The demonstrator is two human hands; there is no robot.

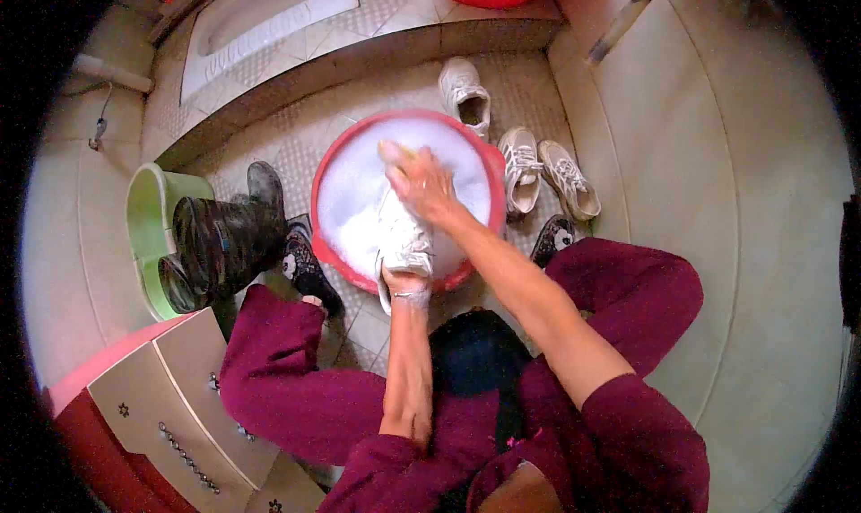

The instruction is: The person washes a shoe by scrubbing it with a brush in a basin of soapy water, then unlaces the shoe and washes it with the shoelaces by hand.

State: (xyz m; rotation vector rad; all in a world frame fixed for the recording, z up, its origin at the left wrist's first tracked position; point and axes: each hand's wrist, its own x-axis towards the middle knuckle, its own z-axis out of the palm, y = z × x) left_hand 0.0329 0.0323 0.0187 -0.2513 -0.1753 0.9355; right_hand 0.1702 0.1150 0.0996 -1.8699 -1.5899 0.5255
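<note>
A white lace-up shoe (404, 230) is held over a red basin (320, 186) of white suds (354, 163), its toe pointing away from me. My left hand (406, 281) is pushed into the shoe's opening and supports it from inside; the fingers are hidden. My right hand (425, 186) is closed around a yellowish brush (395, 152) near the shoe's toe. Motion blurs the brush and fingertips, so its bristles cannot be made out. Foam covers part of the shoe and clings to my left wrist.
Several white shoes stand right of the basin, including one sneaker (523, 172) and another behind it (465, 96). Dark boots (220, 239) lean by a green tub (148, 199) at left. A drawer cabinet (170, 396) stands front left. Behind is a raised tiled step (359, 73) with a squat toilet (269, 24).
</note>
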